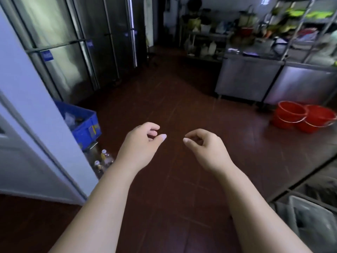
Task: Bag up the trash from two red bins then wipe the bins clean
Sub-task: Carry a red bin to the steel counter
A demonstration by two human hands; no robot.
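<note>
Two red bins with wire handles stand side by side on the dark red floor at the right, one nearer the middle and the other beside it against a steel cabinet. What is inside them cannot be seen from here. My left hand and my right hand hover in mid-air over the floor, well to the left of the bins. Both hands hold nothing, with fingers loosely curled and apart.
Steel fridge doors line the left. A blue crate and several bottles sit by a white door. Steel cabinets and cluttered shelves stand at the back right. A wire rack with bagged things fills the bottom right.
</note>
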